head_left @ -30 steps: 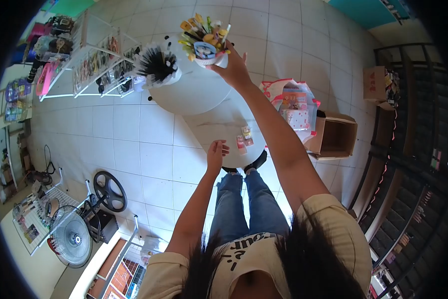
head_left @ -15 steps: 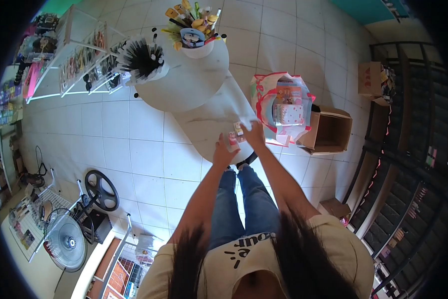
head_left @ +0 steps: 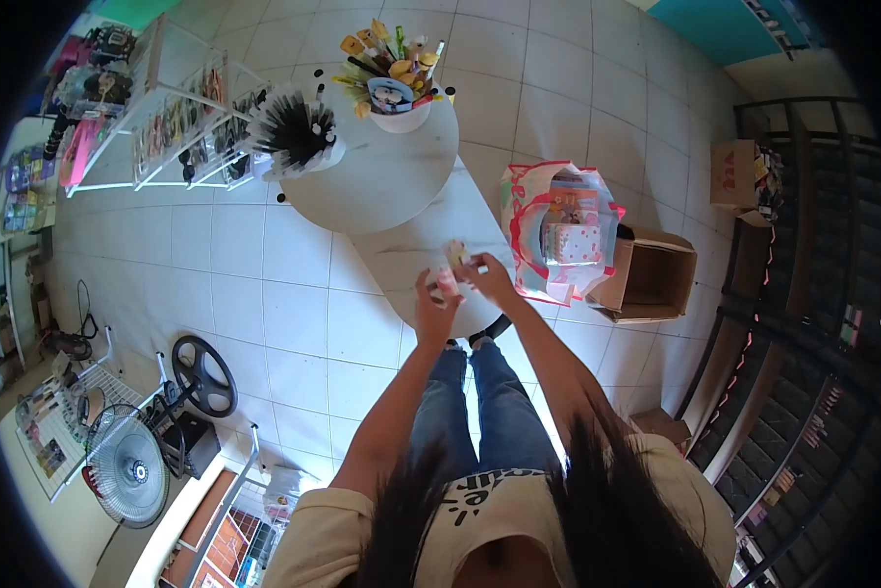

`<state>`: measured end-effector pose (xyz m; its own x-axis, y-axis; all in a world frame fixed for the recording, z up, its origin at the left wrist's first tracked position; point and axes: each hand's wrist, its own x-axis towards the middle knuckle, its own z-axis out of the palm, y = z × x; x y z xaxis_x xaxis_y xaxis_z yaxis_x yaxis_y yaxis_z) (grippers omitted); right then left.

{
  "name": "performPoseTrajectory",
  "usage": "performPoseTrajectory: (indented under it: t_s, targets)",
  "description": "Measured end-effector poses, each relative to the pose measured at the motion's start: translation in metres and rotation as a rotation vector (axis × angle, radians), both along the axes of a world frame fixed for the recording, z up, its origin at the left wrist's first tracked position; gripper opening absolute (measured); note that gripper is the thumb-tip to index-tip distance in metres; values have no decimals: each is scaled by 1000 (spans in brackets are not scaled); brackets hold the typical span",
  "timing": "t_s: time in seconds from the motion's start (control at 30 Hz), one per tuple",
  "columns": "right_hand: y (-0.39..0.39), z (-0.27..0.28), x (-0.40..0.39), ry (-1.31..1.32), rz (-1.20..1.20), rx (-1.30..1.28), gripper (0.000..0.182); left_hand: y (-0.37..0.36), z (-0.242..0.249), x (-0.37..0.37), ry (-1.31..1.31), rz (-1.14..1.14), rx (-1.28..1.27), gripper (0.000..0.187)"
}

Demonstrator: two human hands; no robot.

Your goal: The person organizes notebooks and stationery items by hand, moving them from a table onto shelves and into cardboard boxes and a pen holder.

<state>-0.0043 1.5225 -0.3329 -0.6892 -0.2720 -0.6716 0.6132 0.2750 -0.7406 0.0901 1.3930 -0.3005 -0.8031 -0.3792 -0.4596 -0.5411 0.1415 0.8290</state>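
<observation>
The person wears a cream short-sleeved shirt (head_left: 504, 500) with dark lettering and small dark strokes on the front, blue jeans (head_left: 489, 412) and dark shoes (head_left: 492, 330); long dark hair (head_left: 607, 510) hangs loose.

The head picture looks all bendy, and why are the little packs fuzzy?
In the head view, the wide lens seems to curve the lines on the floor and leaves the corners black; the little packs look smeared, maybe from moving; the shelves on the right look very dark, with a small bluish-white glare spot near that edge.
</observation>
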Motion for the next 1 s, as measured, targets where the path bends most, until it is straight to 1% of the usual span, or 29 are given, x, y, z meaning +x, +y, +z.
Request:
performPoseTrajectory:
  t_s: [0.07, 0.1, 0.17, 0.2, 0.3, 0.37, 0.4, 0.5, 0.53, 0.6, 0.73, 0.8, 0.9, 1.0]
  targets:
    - [-7, 52, -18, 31, -108, -205, 43, -17, 18, -12, 122, 56, -37, 81]
    - [-10, 71, -27, 49, -159, -309, 40, -28, 33, -20, 185, 60, -124, 80]
    - [-18, 99, -42, 247, -132, -378, 40, -52, 65, -33, 304, 69, -299, 79]
    - [-21, 110, -48, 343, -119, -412, 40, -65, 73, -39, 341, 71, -353, 78]
    - [-32, 137, -80, 682, 208, -101, 42, -93, 97, -64, 434, 70, -491, 72]
    - [-45, 143, -98, 762, 257, -72, 46, -111, 102, -81, 450, 25, -566, 69]
    - [-51, 145, -105, 785, 279, -53, 46, -120, 105, -88, 379, -93, -603, 69]
    - [-64, 142, -127, 841, 394, 60, 49, -131, 95, -106, 397, -66, -555, 65]
    - [-67, 139, -132, 863, 437, 107, 50, -133, 94, -110, 411, -50, -503, 61]
    - [-72, 139, -136, 897, 511, 191, 52, -136, 92, -116, 408, -55, -519, 62]
    - [-82, 132, -143, 880, 475, 84, 53, -139, 89, -126, 437, 6, -468, 59]
    - [-85, 134, -146, 855, 476, 50, 52, -140, 89, -130, 425, -6, -464, 57]
    - [-91, 133, -150, 901, 475, 40, 52, -142, 92, -134, 430, -37, -482, 54]
    - [-94, 129, -152, 889, 452, 18, 52, -145, 92, -138, 451, -78, -512, 53]
